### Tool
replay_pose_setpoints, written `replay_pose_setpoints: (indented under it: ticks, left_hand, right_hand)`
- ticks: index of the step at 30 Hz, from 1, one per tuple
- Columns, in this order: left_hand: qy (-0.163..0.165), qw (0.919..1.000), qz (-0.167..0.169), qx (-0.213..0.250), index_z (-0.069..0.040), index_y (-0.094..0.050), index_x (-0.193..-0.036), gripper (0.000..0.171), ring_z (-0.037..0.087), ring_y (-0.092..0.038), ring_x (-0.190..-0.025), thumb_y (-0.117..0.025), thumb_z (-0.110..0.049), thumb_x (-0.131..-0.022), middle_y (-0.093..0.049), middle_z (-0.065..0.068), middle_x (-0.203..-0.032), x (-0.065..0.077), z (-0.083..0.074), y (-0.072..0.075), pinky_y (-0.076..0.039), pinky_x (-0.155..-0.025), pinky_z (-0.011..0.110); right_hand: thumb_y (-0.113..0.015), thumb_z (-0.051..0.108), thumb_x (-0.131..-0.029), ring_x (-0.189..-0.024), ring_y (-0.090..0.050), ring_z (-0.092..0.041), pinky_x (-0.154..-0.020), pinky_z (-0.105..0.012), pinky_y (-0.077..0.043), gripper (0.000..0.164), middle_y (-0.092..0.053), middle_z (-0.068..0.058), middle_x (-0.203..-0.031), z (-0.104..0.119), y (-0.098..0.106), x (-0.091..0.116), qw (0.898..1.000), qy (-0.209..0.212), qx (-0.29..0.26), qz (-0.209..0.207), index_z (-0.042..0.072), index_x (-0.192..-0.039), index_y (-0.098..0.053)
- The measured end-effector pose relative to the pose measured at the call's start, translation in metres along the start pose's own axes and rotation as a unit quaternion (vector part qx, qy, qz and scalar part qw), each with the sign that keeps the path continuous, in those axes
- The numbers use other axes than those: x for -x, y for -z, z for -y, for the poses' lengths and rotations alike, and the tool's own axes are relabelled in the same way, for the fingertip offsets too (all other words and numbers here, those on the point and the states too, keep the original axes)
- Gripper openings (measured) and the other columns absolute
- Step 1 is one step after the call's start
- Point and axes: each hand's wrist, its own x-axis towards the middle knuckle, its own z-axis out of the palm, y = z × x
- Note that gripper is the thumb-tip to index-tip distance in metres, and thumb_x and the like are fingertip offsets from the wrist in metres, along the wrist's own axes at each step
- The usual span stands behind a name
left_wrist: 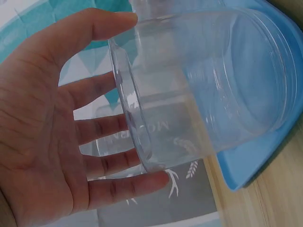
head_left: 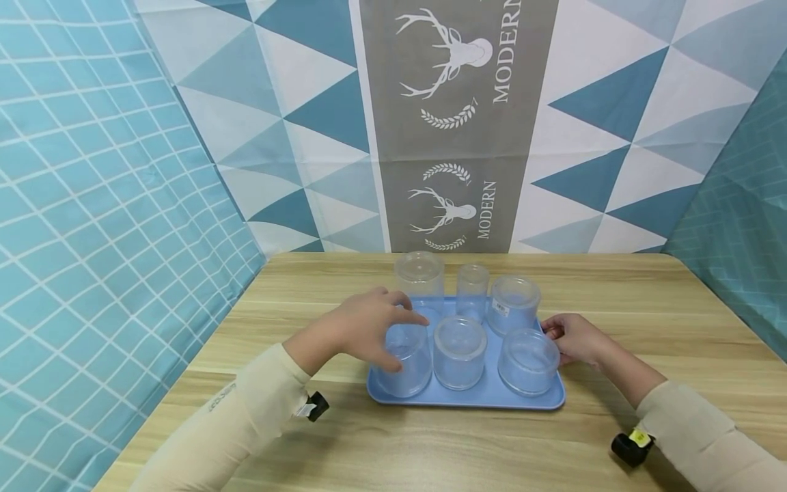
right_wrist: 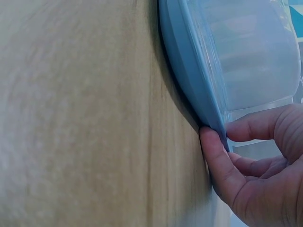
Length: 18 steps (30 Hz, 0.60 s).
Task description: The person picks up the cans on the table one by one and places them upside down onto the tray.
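Note:
On a blue tray (head_left: 467, 402) stand several clear, round containers. My left hand (head_left: 371, 326) is at the front-left clear jar (head_left: 407, 377), fingers spread about its mouth. In the left wrist view, the thumb and fingertips come right at the rim of that jar (left_wrist: 189, 85), and a gap shows between palm and jar. At the tray's right edge, my right hand (head_left: 573, 337) pinches the tray rim (right_wrist: 203, 90), thumb on top and a finger underneath. Nearest to it is a low clear container (head_left: 529, 365) at the front right.
A clear jar (head_left: 460, 355) stands front centre on the tray. Behind are a tall jar (head_left: 421, 277), a narrow jar (head_left: 472, 294) and a wide jar (head_left: 516, 301) with a small label. Under the tray is a wood-grain table (head_left: 455, 451), with a patterned cloth (head_left: 455, 137) behind it.

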Motion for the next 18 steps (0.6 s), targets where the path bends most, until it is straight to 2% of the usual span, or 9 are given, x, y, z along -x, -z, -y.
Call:
replay_pose_setpoints:
  ticks: [5,11,15,18]
  left_hand:
    - [0.001,0.9995,0.008,-0.03,-0.036,-0.06,-0.133,0.069,0.023,-0.051,-0.103,-0.075,-0.049,-0.067,-0.054,0.0,-0.132,-0.0039,-0.007,0.0001,-0.047,-0.06,0.033]
    - [0.01,0.9993,0.008,-0.036,-0.036,-0.059,-0.134,0.07,0.022,-0.051,-0.104,-0.075,-0.05,-0.067,-0.054,-0.001,-0.132,-0.0037,-0.0107,0.0001,-0.047,-0.06,0.033]
    - [0.01,0.9998,0.004,-0.018,-0.031,-0.058,-0.136,0.071,0.026,-0.052,-0.108,-0.074,-0.054,-0.071,-0.052,0.002,-0.137,-0.0003,-0.0108,-0.0005,-0.051,-0.07,0.04]
    - [0.017,0.9997,-0.008,0.016,-0.026,-0.057,-0.138,0.072,0.032,-0.051,-0.119,-0.072,-0.058,-0.075,-0.048,0.007,-0.143,0.0048,-0.0096,-0.0009,-0.05,-0.086,0.047]
  right_hand:
    - [-0.062,-0.006,-0.087,-0.082,-0.055,-0.021,-0.063,-0.035,-0.058,0.049,-0.053,-0.016,-0.096,-0.0004,-0.0008,0.0003,1.0,0.005,0.0,-0.003,-0.023,-0.127,-0.041]
    - [-0.062,-0.004,-0.086,-0.08,-0.055,-0.02,-0.063,-0.035,-0.058,0.048,-0.053,-0.015,-0.095,-0.0022,-0.0006,0.0009,1.0,0.01,0.001,-0.004,-0.023,-0.126,-0.042]
    - [-0.061,-0.003,-0.088,-0.082,-0.056,-0.02,-0.064,-0.035,-0.059,0.05,-0.053,-0.017,-0.098,-0.0027,0.0003,0.0025,1.0,0.011,0.003,-0.005,-0.024,-0.128,-0.041]
    - [-0.059,0.0,-0.09,-0.085,-0.057,-0.021,-0.065,-0.035,-0.058,0.051,-0.054,-0.02,-0.102,-0.0028,0.0016,0.0054,1.0,0.014,0.016,-0.006,-0.024,-0.13,-0.039]
